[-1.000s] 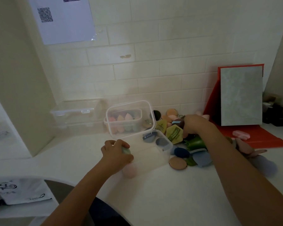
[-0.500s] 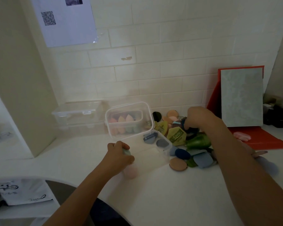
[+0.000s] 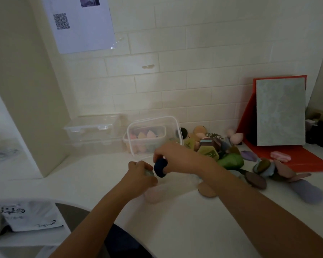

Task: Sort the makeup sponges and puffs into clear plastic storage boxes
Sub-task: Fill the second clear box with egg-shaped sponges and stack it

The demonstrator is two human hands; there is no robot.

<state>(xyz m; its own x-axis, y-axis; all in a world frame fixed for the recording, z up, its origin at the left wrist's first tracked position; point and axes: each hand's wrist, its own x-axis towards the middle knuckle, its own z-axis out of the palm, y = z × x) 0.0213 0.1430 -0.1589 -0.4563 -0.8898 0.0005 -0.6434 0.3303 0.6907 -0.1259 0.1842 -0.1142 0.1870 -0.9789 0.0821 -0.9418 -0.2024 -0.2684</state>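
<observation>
Here, both forearms reach forward over the white desk (image 3: 175, 229). The right hand (image 3: 177, 157) curls its fingers around a soft, round dark-blue puff (image 3: 160, 168), just beside the left hand (image 3: 141, 174), whose fingers close on a pale green sponge (image 3: 149, 173). Behind, a clear plastic box (image 3: 125, 143) holds pastel teardrop sponges (image 3: 150, 135); loose puffs (image 3: 231, 161) lie heaped at the right.

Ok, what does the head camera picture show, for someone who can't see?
The right hand pinches a dark puff next to the left hand, which grips a pale sponge. A pile of puffs lies to the right.
</observation>
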